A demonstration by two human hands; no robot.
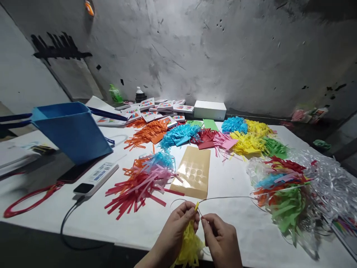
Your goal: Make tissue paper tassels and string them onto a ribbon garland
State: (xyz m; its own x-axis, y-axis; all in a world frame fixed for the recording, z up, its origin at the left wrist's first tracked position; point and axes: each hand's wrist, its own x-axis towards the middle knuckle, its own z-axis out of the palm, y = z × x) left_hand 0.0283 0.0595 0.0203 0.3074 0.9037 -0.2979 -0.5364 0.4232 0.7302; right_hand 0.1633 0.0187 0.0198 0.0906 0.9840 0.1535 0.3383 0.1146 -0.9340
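Near the table's front edge, my left hand (181, 221) is closed on the folded top of a yellow paper tassel (190, 245), whose cut strips hang down below the fingers. Beside it my right hand (220, 238) pinches a thin white cord (223, 197) close to the tassel's tip. From there the cord runs right toward a bundle of mixed-colour tassels (290, 201). A loop of it also shows behind my left hand. Left of my hands lies a pile of red, pink, orange and blue tassels (142, 178). Just beyond them is a tan sheet of clear round stickers (192, 175).
Fringed paper in several colours (206, 136) lines the back, before printed packets (150, 109) and a white box (210, 110). At left stand a blue bin (72, 130), a phone (76, 171) and a white cabled device (97, 178). Clear plastic (331, 178) heaps at right.
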